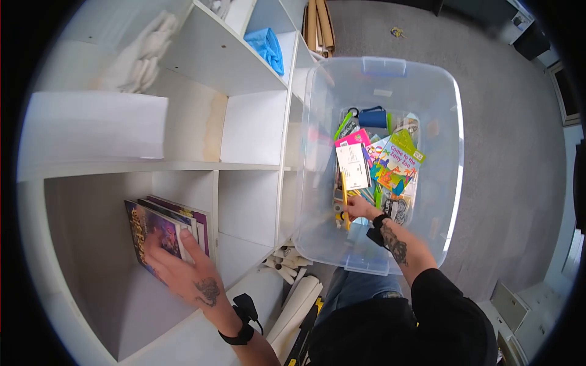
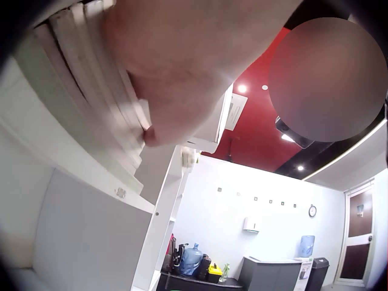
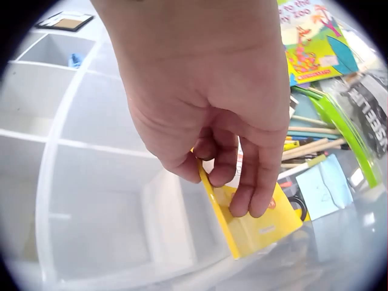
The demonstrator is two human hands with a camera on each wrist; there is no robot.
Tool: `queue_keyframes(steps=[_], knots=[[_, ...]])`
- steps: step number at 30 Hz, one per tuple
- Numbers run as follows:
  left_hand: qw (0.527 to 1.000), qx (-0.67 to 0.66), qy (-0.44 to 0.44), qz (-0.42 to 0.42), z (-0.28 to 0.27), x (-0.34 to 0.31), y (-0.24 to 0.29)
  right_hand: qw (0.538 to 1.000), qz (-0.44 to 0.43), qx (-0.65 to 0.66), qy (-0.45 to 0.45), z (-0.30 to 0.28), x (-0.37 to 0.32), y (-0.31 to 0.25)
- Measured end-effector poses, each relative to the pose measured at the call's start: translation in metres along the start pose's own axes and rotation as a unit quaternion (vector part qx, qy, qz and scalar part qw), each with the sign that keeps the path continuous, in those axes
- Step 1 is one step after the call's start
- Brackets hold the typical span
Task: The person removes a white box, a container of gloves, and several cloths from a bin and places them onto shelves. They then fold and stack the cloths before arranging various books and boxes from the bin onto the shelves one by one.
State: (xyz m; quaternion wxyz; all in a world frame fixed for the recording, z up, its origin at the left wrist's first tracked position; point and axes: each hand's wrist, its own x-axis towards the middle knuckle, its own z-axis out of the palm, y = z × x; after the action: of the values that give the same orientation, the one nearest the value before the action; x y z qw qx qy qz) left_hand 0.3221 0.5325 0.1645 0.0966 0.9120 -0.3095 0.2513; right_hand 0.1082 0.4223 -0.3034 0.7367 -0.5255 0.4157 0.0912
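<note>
In the head view, my left hand [image 1: 186,268] grips a small stack of books [image 1: 139,222] standing on edge in the lower shelf compartment. Its fingers lie across the dark illustrated front cover and the thumb is at the page edges. The left wrist view shows the stacked book edges [image 2: 82,73] beside the hand. Inside the clear bin, my right hand [image 1: 361,208] pinches a thin yellow book [image 3: 264,233] by its edge, between thumb and fingers. A white-backed book [image 1: 353,166] and a green "Come to the Zany Zoo" book [image 1: 400,160] lie close by.
The clear plastic bin [image 1: 448,183] stands right of the white shelving [image 1: 253,128]. Pencils [image 3: 309,148], a blue cup [image 1: 373,118] and a light blue paper [image 3: 325,188] are in it. A blue bag [image 1: 266,50] sits on an upper shelf; rolled material [image 1: 296,311] lies below.
</note>
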Motion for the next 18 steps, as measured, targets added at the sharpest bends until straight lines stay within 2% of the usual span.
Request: queue_keyframes(steps=[3, 6, 8, 9, 10, 11, 12, 14, 15, 16, 18], knots=[[0.984, -0.117, 0.099, 0.093, -0.001, -0.005, -0.01, 0.996, -0.087, 0.01, 0.029, 0.003, -0.025, -0.03], [0.955, -0.173, 0.081, 0.227, -0.028, -0.02, -0.007, 0.97, -0.233, -0.055, 0.032, -0.009, -0.097, -0.091], [0.924, -0.274, -0.097, 0.25, -0.031, -0.052, 0.004, 0.965, -0.262, -0.002, -0.018, -0.009, -0.179, -0.157], [0.896, -0.337, -0.233, 0.169, -0.037, -0.061, 0.022, 0.947, -0.322, 0.0, -0.005, -0.002, -0.212, -0.184], [0.843, -0.39, -0.36, 0.084, -0.043, -0.068, 0.04, 0.924, -0.382, 0.002, 0.005, 0.006, -0.242, -0.205], [0.82, -0.423, -0.38, 0.066, -0.039, -0.077, 0.045, 0.897, -0.441, -0.023, -0.017, 0.01, -0.267, -0.223], [0.799, -0.452, -0.393, 0.046, -0.036, -0.083, 0.048, 0.862, -0.502, -0.048, -0.046, 0.014, -0.286, -0.24], [0.771, -0.525, -0.36, 0.004, -0.055, -0.082, 0.054, 0.789, -0.594, -0.147, -0.053, 0.028, -0.314, -0.273], [0.805, -0.506, -0.304, 0.053, -0.053, -0.085, 0.044, 0.765, -0.615, -0.189, -0.034, 0.04, -0.321, -0.283], [0.835, -0.483, -0.261, 0.039, -0.065, -0.084, 0.045, 0.742, -0.631, -0.226, -0.03, 0.047, -0.324, -0.293], [0.866, -0.426, -0.261, 0.023, -0.082, -0.075, 0.038, 0.703, -0.643, -0.302, -0.035, 0.054, -0.322, -0.302]])
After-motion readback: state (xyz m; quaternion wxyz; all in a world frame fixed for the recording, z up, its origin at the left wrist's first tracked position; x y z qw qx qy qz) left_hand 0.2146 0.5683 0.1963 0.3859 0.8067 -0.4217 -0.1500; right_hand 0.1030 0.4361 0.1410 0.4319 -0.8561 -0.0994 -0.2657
